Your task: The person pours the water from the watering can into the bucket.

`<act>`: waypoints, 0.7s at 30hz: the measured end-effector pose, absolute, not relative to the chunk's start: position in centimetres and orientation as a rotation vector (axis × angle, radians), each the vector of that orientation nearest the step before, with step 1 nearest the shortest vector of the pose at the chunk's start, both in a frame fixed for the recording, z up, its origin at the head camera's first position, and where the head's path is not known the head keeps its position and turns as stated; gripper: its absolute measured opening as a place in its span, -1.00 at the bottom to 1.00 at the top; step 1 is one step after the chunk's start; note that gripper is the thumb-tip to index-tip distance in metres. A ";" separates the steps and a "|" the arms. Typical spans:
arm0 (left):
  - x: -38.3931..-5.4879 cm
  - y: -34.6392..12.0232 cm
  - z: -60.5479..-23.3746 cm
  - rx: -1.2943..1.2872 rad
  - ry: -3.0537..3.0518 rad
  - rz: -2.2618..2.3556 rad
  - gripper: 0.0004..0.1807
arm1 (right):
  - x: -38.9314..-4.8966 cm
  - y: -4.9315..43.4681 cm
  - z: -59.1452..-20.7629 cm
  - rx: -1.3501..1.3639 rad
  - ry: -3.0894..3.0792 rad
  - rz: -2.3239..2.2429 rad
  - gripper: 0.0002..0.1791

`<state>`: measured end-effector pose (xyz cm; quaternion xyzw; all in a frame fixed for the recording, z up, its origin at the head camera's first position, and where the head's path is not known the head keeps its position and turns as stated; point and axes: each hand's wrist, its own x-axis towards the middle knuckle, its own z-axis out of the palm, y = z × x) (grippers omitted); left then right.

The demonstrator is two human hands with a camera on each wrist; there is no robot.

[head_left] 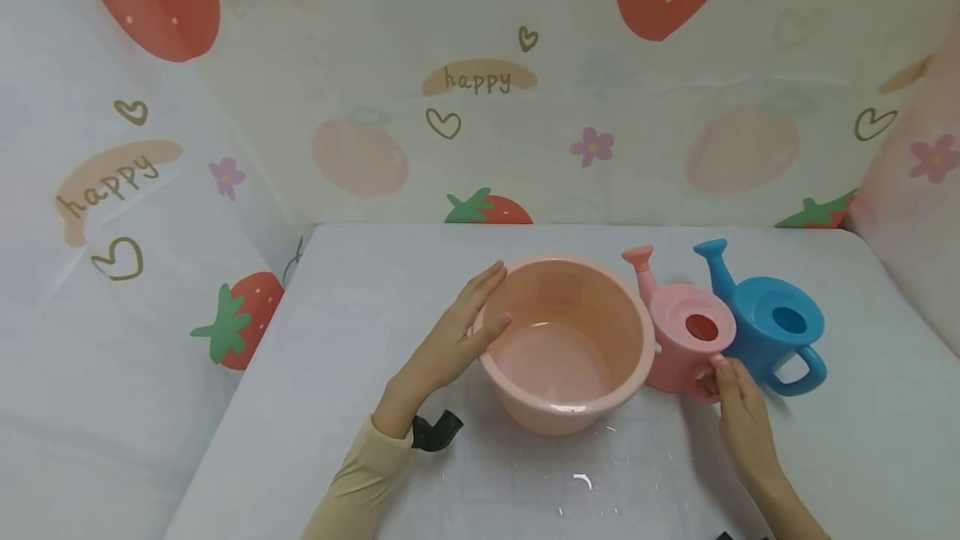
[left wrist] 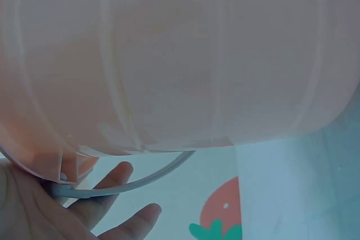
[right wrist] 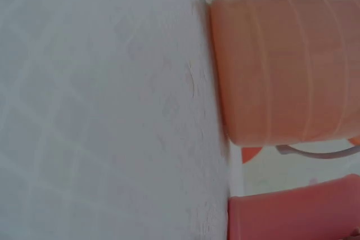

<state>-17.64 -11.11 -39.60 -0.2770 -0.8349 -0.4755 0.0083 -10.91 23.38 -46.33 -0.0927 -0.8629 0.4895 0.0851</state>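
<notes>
A light pink bucket (head_left: 558,415) stands upright on the white table, its inside bare. My left hand (head_left: 453,332) touches its left rim, fingers fairly straight and thumb over the edge. In the left wrist view a thin grey bail handle (left wrist: 152,181) passes by the fingers (left wrist: 135,223), beside the bucket wall (left wrist: 169,60). My right hand (head_left: 746,419) grips the handle of a pink watering can (head_left: 675,357), right of the bucket. That can also shows in the right wrist view, at the lower right. A blue watering can (head_left: 772,298) stands close at its right.
The white table (head_left: 360,307) has a few small shiny marks near the front. Strawberry-printed sheets (head_left: 480,148) hang behind and at both sides. Both cans' spouts point toward the back. A black strap piece (head_left: 438,432) sits at the left wrist.
</notes>
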 end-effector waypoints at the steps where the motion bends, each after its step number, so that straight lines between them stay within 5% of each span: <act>1: -17.9 -11.2 -40.0 -0.862 -2.614 -1.475 -0.29 | -10.9 23.4 -46.4 -0.290 -2.561 1.457 -0.46; 13: -17.9 -11.2 -40.0 -0.859 -2.620 -1.452 -0.32 | -10.3 23.3 -45.4 -0.276 -2.387 1.501 -0.59; 21: -17.8 -11.2 -39.9 -0.848 -2.637 -1.466 -0.30 | -10.3 24.2 -44.5 -0.030 -2.164 1.424 -0.70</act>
